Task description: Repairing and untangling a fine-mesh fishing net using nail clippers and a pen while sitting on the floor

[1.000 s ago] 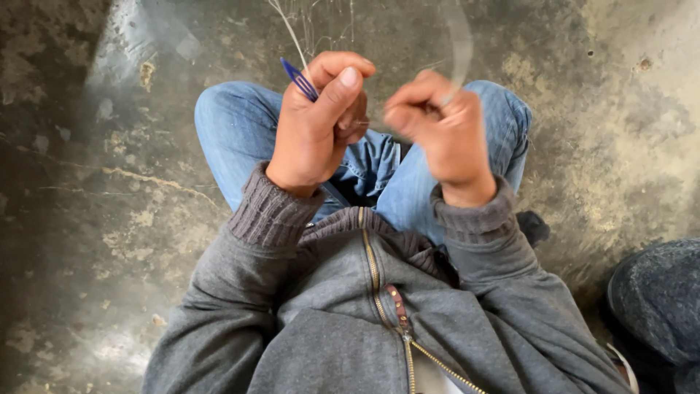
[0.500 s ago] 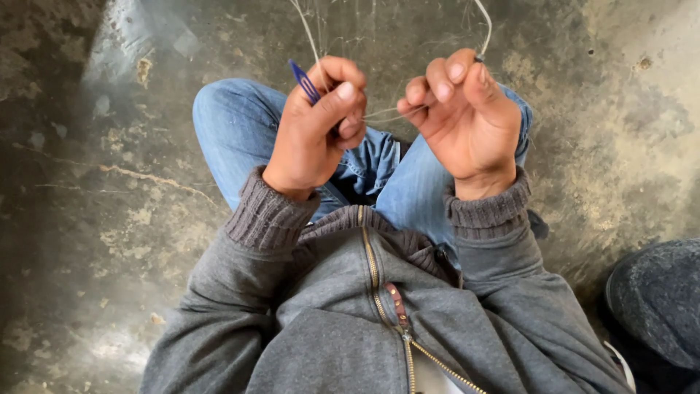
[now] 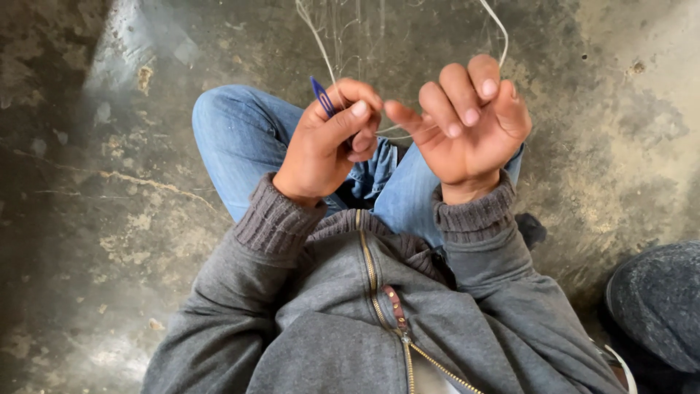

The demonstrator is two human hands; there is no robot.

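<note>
So the person is sitting on a rough concrete floor [image 3: 109, 219], knees up in blue jeans [image 3: 240, 138], grey zip hoodie [image 3: 350, 314], looking straight down at both hands.

The left hand [image 3: 324, 142] has its grip closed tight around a small blue netting needle [image 3: 321, 95]; only the pointed tip pokes out past the knuckles at about 11 o'clock from the fist. The right hand [image 3: 467, 120] is palm-up with fingers curled, and a thin pale cord [image 3: 498, 25] loops over them and runs off toward 12 o'clock. So that grip is half closed and hooked on the cord rather than pinching it hard. A short stretch of the same cord bridges the gap between the two hands, looking fairly taut.

My take on doing this bit well: keep that bridge tight so the loop on the right fingers doesn't slip off, and keep the needle tip pointed away from the other hand's fingertips, since they're really close together.

Around it: more fine strands [image 3: 350, 29] hang at 12 o'clock, faint against the floor, and I'd guess those are the easiest thing to snag. At 4 o'clock there's a dark rounded grey thing [image 3: 656, 299]; can't tell what it is, but it's well clear of the hands. The knees sit right under the work, so not much room to drop the hands lower.
</note>
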